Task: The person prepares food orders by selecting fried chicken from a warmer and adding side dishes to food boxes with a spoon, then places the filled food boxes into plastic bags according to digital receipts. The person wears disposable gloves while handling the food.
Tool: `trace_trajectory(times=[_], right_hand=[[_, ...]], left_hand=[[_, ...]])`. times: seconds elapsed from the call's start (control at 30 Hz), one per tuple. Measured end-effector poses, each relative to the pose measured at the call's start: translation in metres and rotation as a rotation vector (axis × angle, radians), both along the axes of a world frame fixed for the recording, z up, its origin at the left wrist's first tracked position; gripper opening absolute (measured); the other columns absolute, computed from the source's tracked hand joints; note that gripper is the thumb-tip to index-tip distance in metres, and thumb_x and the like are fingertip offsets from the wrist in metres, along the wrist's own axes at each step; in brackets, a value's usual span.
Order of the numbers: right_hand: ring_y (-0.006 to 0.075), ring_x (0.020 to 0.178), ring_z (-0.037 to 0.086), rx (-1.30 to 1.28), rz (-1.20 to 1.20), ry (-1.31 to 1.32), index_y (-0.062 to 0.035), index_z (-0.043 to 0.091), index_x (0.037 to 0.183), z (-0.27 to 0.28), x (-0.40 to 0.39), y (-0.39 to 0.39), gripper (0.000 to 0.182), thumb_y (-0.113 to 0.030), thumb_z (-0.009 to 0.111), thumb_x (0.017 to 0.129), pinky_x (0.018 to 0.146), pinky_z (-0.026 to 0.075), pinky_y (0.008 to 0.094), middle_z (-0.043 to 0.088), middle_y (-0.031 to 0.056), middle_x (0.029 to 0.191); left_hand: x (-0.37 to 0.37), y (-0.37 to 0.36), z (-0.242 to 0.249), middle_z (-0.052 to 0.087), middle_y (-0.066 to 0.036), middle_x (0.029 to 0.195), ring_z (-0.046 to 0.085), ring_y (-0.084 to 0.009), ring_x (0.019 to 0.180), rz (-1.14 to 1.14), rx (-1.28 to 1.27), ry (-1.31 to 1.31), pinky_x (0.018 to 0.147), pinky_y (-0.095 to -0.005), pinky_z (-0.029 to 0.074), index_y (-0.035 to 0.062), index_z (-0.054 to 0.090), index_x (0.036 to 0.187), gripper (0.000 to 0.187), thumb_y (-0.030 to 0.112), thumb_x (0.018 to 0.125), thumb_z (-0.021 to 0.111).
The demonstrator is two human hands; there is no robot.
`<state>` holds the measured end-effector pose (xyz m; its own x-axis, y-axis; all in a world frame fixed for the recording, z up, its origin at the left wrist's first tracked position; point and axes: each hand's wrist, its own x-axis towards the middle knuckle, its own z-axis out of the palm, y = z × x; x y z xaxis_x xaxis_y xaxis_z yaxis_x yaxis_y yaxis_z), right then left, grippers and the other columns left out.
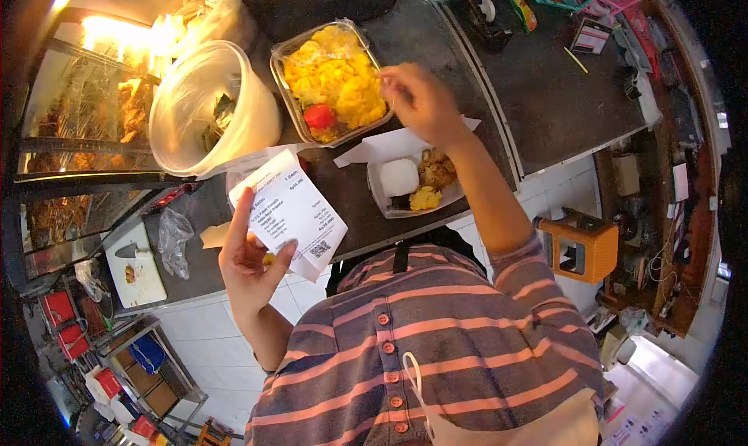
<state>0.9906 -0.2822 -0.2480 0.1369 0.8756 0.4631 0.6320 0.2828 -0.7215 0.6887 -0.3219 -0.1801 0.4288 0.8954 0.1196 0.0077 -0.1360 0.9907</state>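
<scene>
My left hand (251, 267) pinches a printed white receipt (300, 212), tilted, with a small QR code near its bottom. My right hand (425, 107) is at the right rim of a clear plastic tub (318, 144) of yellow food with a red piece at its front. Its fingers are curled together; what they grip, if anything, I cannot make out. Below that hand, on the counter, lies an unfolded white paper food box (379, 187) holding a white block of rice (399, 177), a browned fried piece (436, 169) and some yellow food (425, 199).
A large translucent bucket (269, 123) stands left of the tub, beside a lit glass display case (78, 126). Front left are a crumpled plastic bag (174, 243) and a white cutting board (144, 290) with a knife. A tape dispenser (481, 17) sits at the back right.
</scene>
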Motion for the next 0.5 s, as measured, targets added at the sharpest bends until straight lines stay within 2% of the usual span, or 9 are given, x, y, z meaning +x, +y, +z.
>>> trace_trajectory(times=[0.03,0.1,0.17,0.23,0.3,0.37,0.4,0.47,0.5], right_hand=[[0.0234,0.072,0.058,0.175,-0.091,0.23,-0.0036,0.05,0.09,-0.01,0.013,-0.024,0.017,-0.012,0.059,0.077,0.064,0.047,0.0301,0.058,0.0118,0.088],[0.0161,0.061,0.052,0.191,-0.506,0.105,-0.0048,0.045,0.088,-0.03,0.038,-0.09,0.02,-0.009,0.06,0.076,0.057,0.043,0.0255,0.052,0.0078,0.076],[0.014,0.058,0.046,-0.125,-0.6,0.084,-0.0056,0.042,0.092,-0.081,0.06,-0.135,0.028,-0.012,0.062,0.074,0.055,0.041,0.026,0.045,0.0054,0.071],[0.0148,0.06,0.047,-0.518,-0.464,0.266,-0.0069,0.04,0.095,-0.12,0.064,-0.162,0.035,-0.015,0.065,0.072,0.056,0.041,0.0276,0.045,0.0064,0.072],[0.0158,0.06,0.045,-0.616,-0.307,0.281,-0.0079,0.04,0.091,-0.144,0.071,-0.168,0.035,-0.017,0.066,0.07,0.056,0.041,0.0296,0.043,0.0059,0.072],[0.0158,0.061,0.045,-0.58,-0.087,0.451,-0.0081,0.039,0.089,-0.158,0.083,-0.164,0.032,-0.015,0.063,0.069,0.056,0.041,0.0314,0.042,0.0062,0.072],[0.0156,0.061,0.045,-0.653,-0.085,0.551,-0.0078,0.039,0.088,-0.16,0.091,-0.161,0.031,-0.014,0.062,0.069,0.057,0.041,0.0314,0.042,0.0063,0.071],[0.0151,0.063,0.045,-0.802,-0.068,0.75,-0.0073,0.038,0.087,-0.156,0.112,-0.157,0.027,-0.012,0.059,0.069,0.057,0.041,0.0315,0.042,0.0066,0.071],[0.0142,0.062,0.045,-0.73,-0.063,0.653,-0.0074,0.038,0.087,-0.16,0.129,-0.159,0.026,-0.011,0.057,0.07,0.057,0.041,0.0308,0.041,0.0065,0.071]], left_hand=[[0.004,-0.001,-0.002,0.037,-0.018,0.128,0.048,-0.0208,0.108,0.005,-0.009,0.005,0.087,-0.0316,0.042,-0.0051,0.027,0.129,0.074,-0.013,0.064,0.062],[0.014,0.0,-0.007,0.036,-0.018,0.129,0.047,-0.0207,0.109,0.01,-0.024,0.019,0.087,-0.0317,0.042,-0.005,0.027,0.129,0.074,-0.014,0.065,0.062],[0.029,0.0,-0.005,0.036,-0.018,0.129,0.046,-0.0206,0.109,0.042,-0.026,0.05,0.087,-0.0315,0.042,-0.0046,0.027,0.129,0.074,-0.013,0.065,0.062],[0.048,0.003,-0.003,0.036,-0.018,0.129,0.047,-0.0201,0.107,0.073,0.008,0.098,0.086,-0.0304,0.043,-0.004,0.027,0.13,0.073,-0.012,0.066,0.062],[0.072,0.003,-0.001,0.036,-0.018,0.129,0.048,-0.0198,0.106,0.121,-0.014,0.124,0.085,-0.0297,0.042,-0.0037,0.026,0.13,0.072,-0.011,0.067,0.061],[0.101,0.002,-0.004,0.035,-0.018,0.13,0.047,-0.0198,0.107,0.156,0.035,0.141,0.086,-0.0303,0.041,-0.0038,0.026,0.13,0.073,-0.012,0.066,0.06],[0.119,-0.002,-0.006,0.035,-0.018,0.13,0.046,-0.0199,0.108,0.191,0.049,0.126,0.087,-0.0306,0.04,-0.0042,0.026,0.13,0.072,-0.012,0.066,0.059],[0.154,-0.013,-0.001,0.031,-0.016,0.133,0.037,-0.0218,0.119,0.198,0.064,0.19,0.096,-0.0337,0.032,-0.0055,0.026,0.129,0.071,-0.012,0.066,0.057],[0.173,-0.019,-0.001,0.031,-0.016,0.134,0.036,-0.0218,0.119,0.223,0.073,0.196,0.097,-0.034,0.031,-0.0057,0.026,0.129,0.071,-0.012,0.066,0.056]])
